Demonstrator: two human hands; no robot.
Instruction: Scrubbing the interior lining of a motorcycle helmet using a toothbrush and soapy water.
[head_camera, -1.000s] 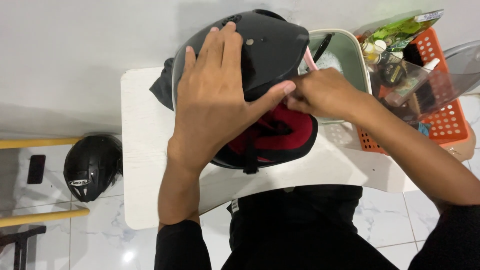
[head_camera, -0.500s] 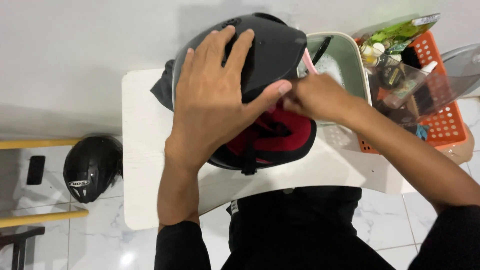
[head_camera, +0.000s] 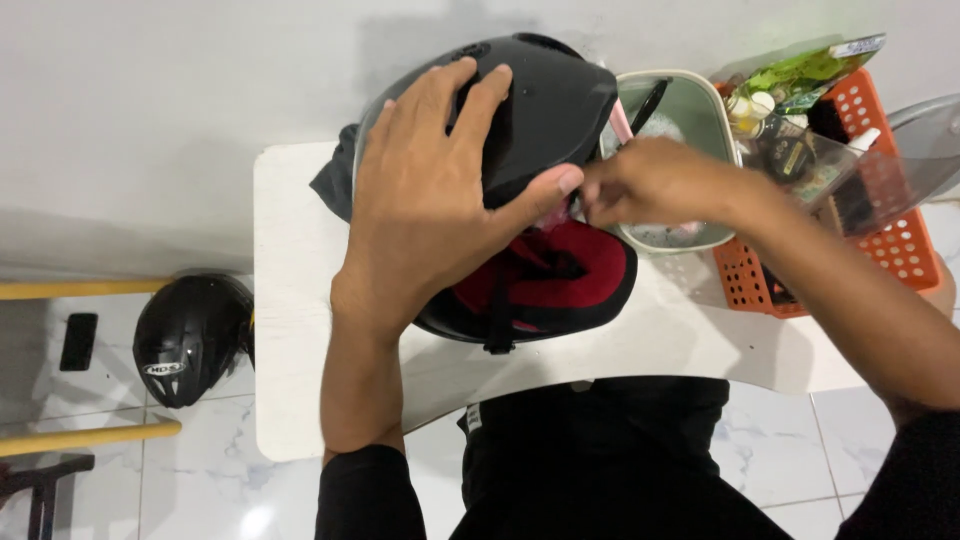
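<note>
A black helmet (head_camera: 545, 105) with red inner padding (head_camera: 560, 275) lies on its side on a small white table (head_camera: 300, 300). My left hand (head_camera: 440, 200) is spread flat over the helmet's shell, thumb at the rim. My right hand (head_camera: 655, 180) pinches a small pink thing at the helmet's opening edge; what it is stays hidden by the fingers. A dark cloth (head_camera: 335, 185) sticks out from under the helmet on the left.
A pale green basin (head_camera: 690, 115) stands right behind my right hand. An orange basket (head_camera: 900, 240) with bottles and a green packet sits at the table's right end, a clear visor (head_camera: 920, 140) over it. A second black helmet (head_camera: 185, 335) lies on the floor, left.
My right hand has shifted slightly along the helmet's edge at the rim. The left hand stays spread on the shell.
</note>
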